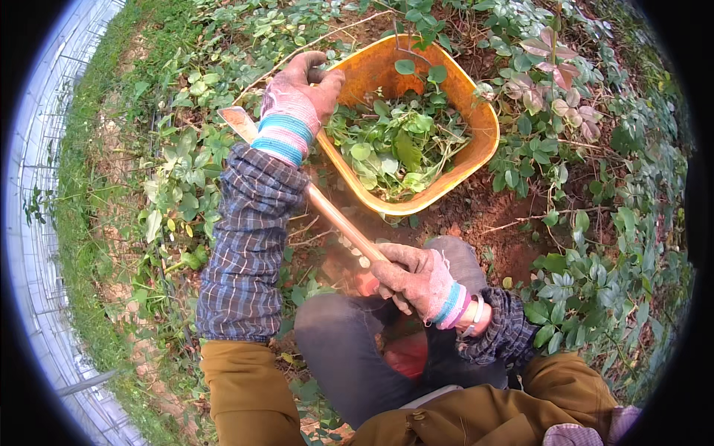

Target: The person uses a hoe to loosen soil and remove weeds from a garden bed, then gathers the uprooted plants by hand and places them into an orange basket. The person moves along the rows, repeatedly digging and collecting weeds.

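My left hand, in a soiled pink work glove with a blue-striped cuff, grips the left rim of a yellow plastic bucket. Its fingertips are partly hidden. Pulled leaves and weeds lie inside the bucket. My right hand, gloved the same way, is closed around the end of the wooden handle of a small hand hoe. The handle slants up and left beneath my left forearm, and the hoe's metal blade shows beyond that wrist.
Leafy shrubs crowd the right side, with thin bare stems over reddish soil. My bent knees are close below the bucket. Low plants and a grassy strip run along the left, beside pale sheeting.
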A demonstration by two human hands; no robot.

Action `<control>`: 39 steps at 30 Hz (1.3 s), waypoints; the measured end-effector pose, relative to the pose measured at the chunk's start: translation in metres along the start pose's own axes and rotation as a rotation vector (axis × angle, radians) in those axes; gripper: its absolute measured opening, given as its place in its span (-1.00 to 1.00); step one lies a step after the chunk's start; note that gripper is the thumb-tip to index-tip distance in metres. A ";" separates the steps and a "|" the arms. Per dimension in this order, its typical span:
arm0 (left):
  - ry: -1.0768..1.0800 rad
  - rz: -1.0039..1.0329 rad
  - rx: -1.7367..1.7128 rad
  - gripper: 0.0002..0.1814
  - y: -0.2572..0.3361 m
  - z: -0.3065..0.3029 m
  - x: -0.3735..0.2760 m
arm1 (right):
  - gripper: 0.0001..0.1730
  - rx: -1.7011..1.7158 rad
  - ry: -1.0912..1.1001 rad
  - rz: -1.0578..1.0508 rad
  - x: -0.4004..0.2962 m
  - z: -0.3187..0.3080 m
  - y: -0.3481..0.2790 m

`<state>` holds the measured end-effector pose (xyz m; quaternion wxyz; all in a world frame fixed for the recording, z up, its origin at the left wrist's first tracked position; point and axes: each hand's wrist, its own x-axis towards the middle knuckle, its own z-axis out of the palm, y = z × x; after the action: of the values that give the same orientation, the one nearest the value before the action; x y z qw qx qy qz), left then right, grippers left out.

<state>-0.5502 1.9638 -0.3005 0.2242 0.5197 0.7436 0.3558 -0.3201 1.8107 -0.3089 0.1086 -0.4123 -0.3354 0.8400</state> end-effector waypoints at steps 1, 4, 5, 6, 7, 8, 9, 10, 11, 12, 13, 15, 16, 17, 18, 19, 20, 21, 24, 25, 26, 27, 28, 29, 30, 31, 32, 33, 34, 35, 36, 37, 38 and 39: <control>0.055 0.152 -0.244 -0.59 -0.010 0.006 0.004 | -0.59 -0.010 0.048 0.004 0.010 -0.002 -0.004; 0.128 0.242 -0.537 -0.64 -0.025 0.013 -0.014 | -0.57 -0.054 0.107 0.050 0.028 0.005 -0.014; 0.172 0.266 -0.607 -0.65 -0.025 0.014 -0.025 | -0.60 -0.057 0.191 0.048 0.034 0.010 -0.014; 0.174 0.173 -0.575 -0.66 -0.026 0.011 -0.040 | -0.62 -0.083 0.190 -0.002 0.033 0.010 -0.015; 0.227 0.178 -0.577 -0.67 -0.023 0.007 -0.060 | -0.64 -0.045 0.224 -0.022 0.035 0.015 -0.012; 0.231 0.086 -0.555 -0.68 -0.017 0.000 -0.081 | -0.64 -0.080 0.237 -0.002 0.034 0.015 -0.011; 0.270 0.067 -0.551 -0.69 -0.011 -0.008 -0.103 | -0.67 -0.087 0.275 0.014 0.033 0.017 -0.007; 0.224 -0.108 -0.565 -0.69 -0.003 -0.016 -0.127 | -0.68 -0.106 0.304 0.085 0.031 0.017 -0.004; 0.192 -0.251 -0.590 -0.69 0.007 -0.023 -0.154 | -0.69 -0.137 0.330 0.122 0.028 0.018 0.002; 0.237 -0.346 -0.642 -0.70 0.019 -0.029 -0.180 | -0.71 -0.182 0.312 0.109 0.025 0.019 0.006; 0.294 -0.416 -0.693 -0.72 0.031 -0.032 -0.206 | -0.73 -0.263 0.406 0.140 0.022 0.020 0.013; 0.297 -0.691 -0.849 -0.77 0.056 -0.043 -0.263 | -0.79 -0.191 0.443 0.012 0.012 0.024 0.025; 0.300 -0.734 -0.776 -0.79 0.069 -0.049 -0.289 | -0.78 -0.188 0.427 0.140 -0.001 0.021 0.025; 0.291 -0.804 -0.718 -0.80 0.082 -0.055 -0.312 | -0.78 -0.211 0.484 0.299 -0.009 0.022 0.028; 0.288 -0.863 -0.737 -0.80 0.096 -0.062 -0.336 | -0.78 -0.214 0.411 0.291 -0.020 0.022 0.028; 0.255 -0.950 -0.760 -0.79 0.110 -0.070 -0.356 | -0.78 -0.251 0.467 0.347 -0.031 0.022 0.027; 0.290 -0.943 -0.746 -0.79 0.119 -0.077 -0.372 | -0.81 -0.349 0.438 0.350 -0.040 0.022 0.024; 0.296 -0.967 -0.735 -0.79 0.128 -0.084 -0.385 | -0.82 -0.345 0.407 0.327 -0.051 0.022 0.020; 0.439 -1.016 -0.734 -0.81 0.138 -0.090 -0.406 | -0.83 -0.529 0.379 0.357 -0.070 0.022 0.001; 0.536 -0.997 -0.724 -0.82 0.137 -0.089 -0.409 | -0.80 -0.603 0.334 0.353 -0.077 0.022 -0.009; 0.618 -0.993 -0.717 -0.83 0.136 -0.087 -0.410 | -0.70 -0.741 0.312 0.272 -0.079 0.026 -0.015; 0.617 -1.056 -0.752 -0.83 0.134 -0.084 -0.412 | -0.72 -0.764 0.226 0.200 -0.084 0.030 -0.023; 0.647 -1.078 -0.793 -0.82 0.131 -0.083 -0.411 | -0.74 -0.806 0.195 0.130 -0.087 0.037 -0.031; 0.676 -1.091 -0.840 -0.82 0.126 -0.084 -0.413 | -0.74 -0.847 0.165 0.051 -0.089 0.050 -0.032; 0.715 -1.069 -0.887 -0.82 0.125 -0.086 -0.412 | -0.68 -1.000 0.093 0.067 -0.095 0.061 -0.046; 0.749 -1.042 -0.929 -0.82 0.123 -0.091 -0.412 | -0.67 -1.057 0.058 0.075 -0.098 0.079 -0.054; 0.775 -1.004 -0.953 -0.82 0.120 -0.098 -0.412 | -0.62 -1.090 -0.012 0.117 -0.101 0.099 -0.062; 0.820 -1.020 -0.962 -0.82 0.118 -0.108 -0.413 | -0.57 -1.170 -0.049 0.150 -0.102 0.123 -0.069; 0.858 -1.029 -0.956 -0.82 0.117 -0.119 -0.415 | -0.58 -1.056 -0.105 0.103 -0.102 0.150 -0.067; 0.906 -1.029 -0.980 -0.82 0.118 -0.131 -0.416 | -0.61 -1.139 -0.200 0.115 -0.100 0.175 -0.073; 0.900 -1.061 -1.028 -0.82 0.111 -0.144 -0.419 | -0.63 -1.122 -0.256 0.093 -0.098 0.201 -0.071; 0.916 -1.089 -1.070 -0.81 0.108 -0.156 -0.424 | -0.64 -1.170 -0.252 0.114 -0.094 0.225 -0.069; 0.917 -1.127 -1.261 -0.79 0.105 -0.168 -0.428 | -0.64 -1.127 -0.343 0.130 -0.090 0.246 -0.070; 0.908 -1.160 -1.454 -0.78 0.103 -0.178 -0.432 | -0.64 -1.136 -0.401 0.171 -0.086 0.264 -0.071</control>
<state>-0.4575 1.5293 -0.1226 0.3194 -0.3629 0.4997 0.7188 -0.4745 1.6993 -0.0945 -0.2618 -0.2649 -0.7108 0.5967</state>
